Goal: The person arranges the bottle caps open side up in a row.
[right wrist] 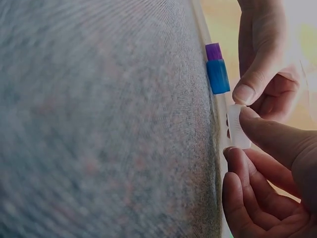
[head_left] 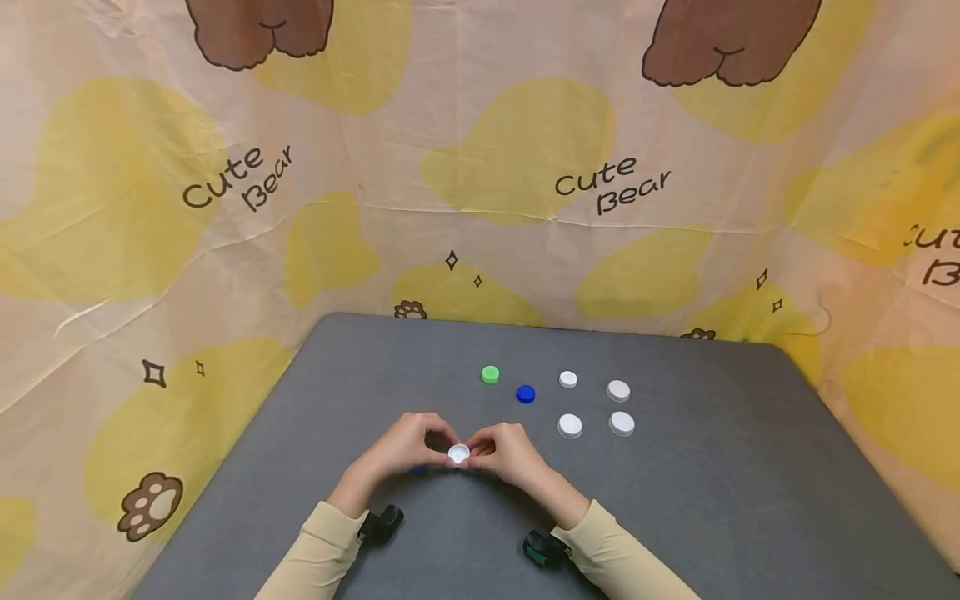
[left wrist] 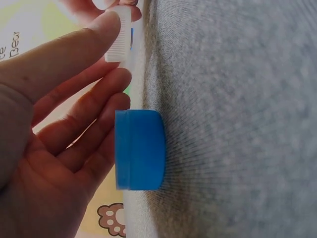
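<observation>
A small white bottle cap [head_left: 459, 452], its hollow side facing the head camera, is held between both hands over the near middle of the table. My left hand [head_left: 408, 442] pinches its left edge, and the thumb lies on the ribbed side of the white cap [left wrist: 118, 37] in the left wrist view. From the other side my right hand [head_left: 513, 454] pinches it between thumb and fingers. Beneath the left hand stands a blue cap [left wrist: 141, 151], mostly covered in the head view. A purple cap [right wrist: 213, 51] shows beside that blue cap in the right wrist view.
Farther back on the grey table [head_left: 712, 467] lie a green cap [head_left: 491, 374] and a dark blue cap [head_left: 526, 393]. Several white caps, among them one white cap [head_left: 622, 423], lie to their right. A patterned cloth [head_left: 517, 150] hangs behind the table.
</observation>
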Tool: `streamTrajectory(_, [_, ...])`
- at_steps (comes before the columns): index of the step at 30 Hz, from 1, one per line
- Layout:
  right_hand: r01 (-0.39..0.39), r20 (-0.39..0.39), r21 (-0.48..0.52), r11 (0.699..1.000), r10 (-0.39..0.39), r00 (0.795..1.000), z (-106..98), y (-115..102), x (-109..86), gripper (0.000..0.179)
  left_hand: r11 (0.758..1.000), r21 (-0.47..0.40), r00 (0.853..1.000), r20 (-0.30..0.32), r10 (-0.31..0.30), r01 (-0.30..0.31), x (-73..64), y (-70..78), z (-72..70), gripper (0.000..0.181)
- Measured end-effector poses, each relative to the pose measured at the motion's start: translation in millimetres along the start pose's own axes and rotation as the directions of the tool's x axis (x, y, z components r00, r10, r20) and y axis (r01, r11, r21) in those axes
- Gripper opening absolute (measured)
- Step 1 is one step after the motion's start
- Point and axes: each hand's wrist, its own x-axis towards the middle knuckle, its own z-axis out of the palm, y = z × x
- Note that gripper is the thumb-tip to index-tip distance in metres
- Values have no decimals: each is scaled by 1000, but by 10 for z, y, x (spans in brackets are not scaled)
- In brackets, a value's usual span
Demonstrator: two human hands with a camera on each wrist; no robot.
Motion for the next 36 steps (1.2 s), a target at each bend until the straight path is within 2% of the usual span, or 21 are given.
streamTrajectory(10, [12, 42, 3, 1000, -12, 999, 23, -16, -8, 18, 1000, -3, 1000, 29, 5, -5, -32, -15, 9, 23])
streamTrajectory(20, [12, 79, 28, 1000, -14, 997, 19, -24, -5, 18, 999, -31, 998, 39, 39, -38, -49, -41, 12, 23])
streamTrajectory(36, [0, 114, 10, 1000, -1, 994, 5, -58, -6, 19, 999, -25, 996, 85, 31, -29, -85, -76, -22, 24])
